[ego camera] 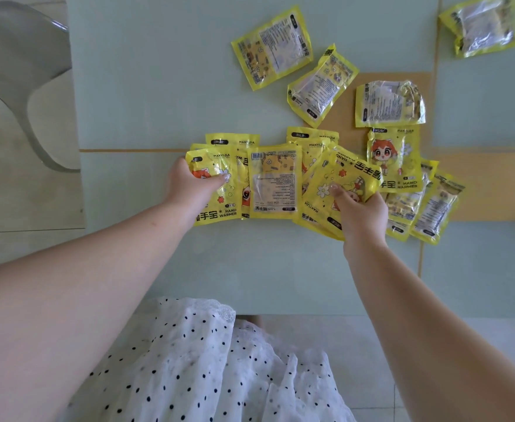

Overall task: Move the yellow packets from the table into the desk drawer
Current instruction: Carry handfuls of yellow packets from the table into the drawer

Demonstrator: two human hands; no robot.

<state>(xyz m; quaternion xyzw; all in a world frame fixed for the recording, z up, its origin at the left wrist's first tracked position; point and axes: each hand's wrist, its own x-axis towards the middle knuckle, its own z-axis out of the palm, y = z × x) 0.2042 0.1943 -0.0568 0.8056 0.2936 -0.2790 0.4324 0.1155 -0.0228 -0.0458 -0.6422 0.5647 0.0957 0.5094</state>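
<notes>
1. Left hand point(190, 184) grips a yellow packet point(219, 205) at the left end of the overlapping row, thumb curled over its printed face, remaining fingers hidden beneath.
2. Right hand point(361, 213) pinches a tilted packet point(346, 178) at the row's right part, thumb on top.
3. A back-side-up packet point(273, 181) lies between both hands, untouched.
4. Loose packets point(273, 47) lie farther off on the pale green table point(159, 86).
5. Drawer not visible.
</notes>
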